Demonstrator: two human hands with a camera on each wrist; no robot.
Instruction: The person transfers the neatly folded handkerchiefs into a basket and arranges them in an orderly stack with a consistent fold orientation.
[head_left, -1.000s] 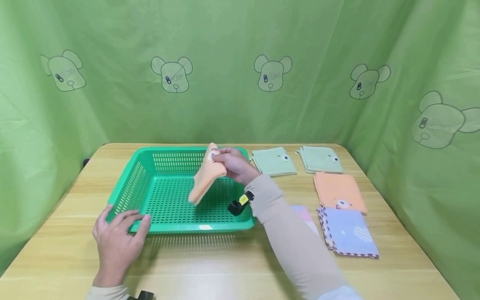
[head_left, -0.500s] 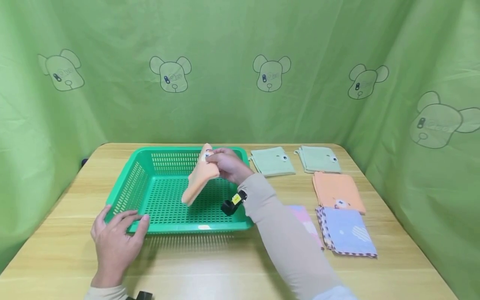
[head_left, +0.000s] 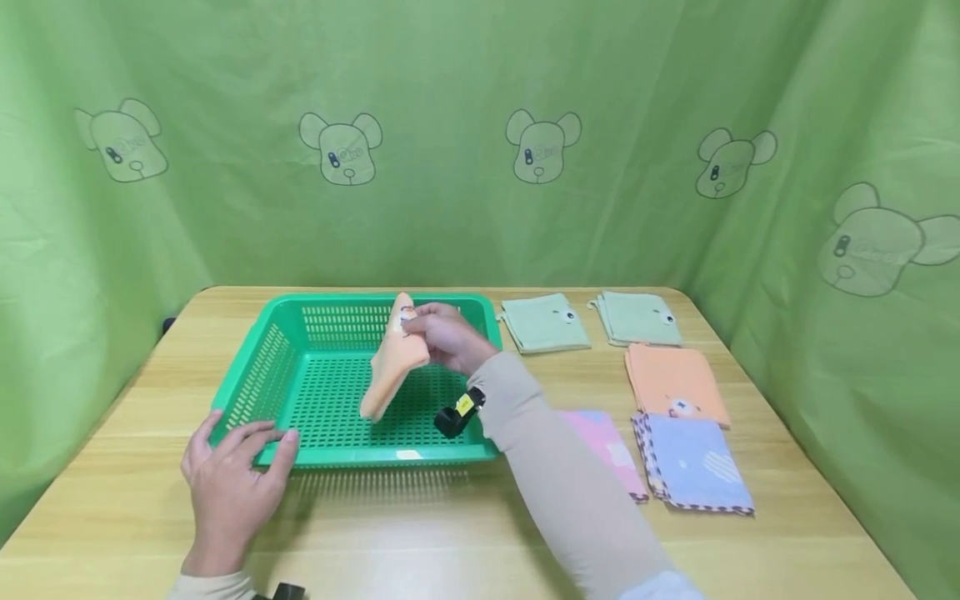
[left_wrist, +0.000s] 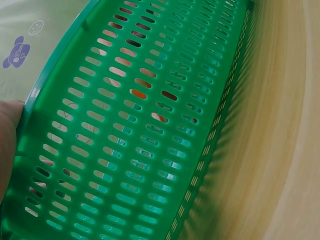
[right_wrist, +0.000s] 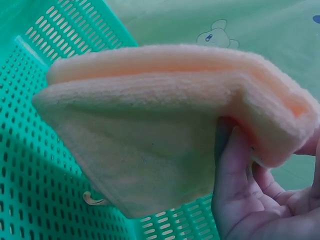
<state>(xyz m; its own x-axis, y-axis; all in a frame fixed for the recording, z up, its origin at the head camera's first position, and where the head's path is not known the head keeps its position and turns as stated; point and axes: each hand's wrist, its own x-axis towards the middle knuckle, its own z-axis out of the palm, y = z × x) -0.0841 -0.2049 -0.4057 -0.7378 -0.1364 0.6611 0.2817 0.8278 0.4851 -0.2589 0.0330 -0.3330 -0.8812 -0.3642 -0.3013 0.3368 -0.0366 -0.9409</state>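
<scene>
My right hand (head_left: pixel 450 337) pinches a folded peach towel (head_left: pixel 397 354) and holds it above the inside of the green plastic basket (head_left: pixel 375 456). In the right wrist view the towel (right_wrist: pixel 165 100) shows its thick folded edge, with a thumb and fingers gripping one corner; a small loop dangles from its lower part. A printed animal face lies near the pinched end in the head view. At the basket's near left corner my left hand (head_left: pixel 232 483) holds the rim. Seen from the left wrist, the slotted basket wall (left_wrist: pixel 115 135) fills most of the view, a bit of hand at its edge.
Two folded pale green towels (head_left: pixel 546 323) lie right of the basket at the back. Nearer lie another peach towel (head_left: pixel 675 379), a blue towel (head_left: pixel 697 462) with a checked border and a pink towel (head_left: pixel 606 450), partly behind the right forearm. Green curtain (head_left: pixel 450 225) surrounds the table.
The right hand has moved left and slightly down with the peach towel, further over the basket. More of the pink towel shows. The left hand stays on the rim.
</scene>
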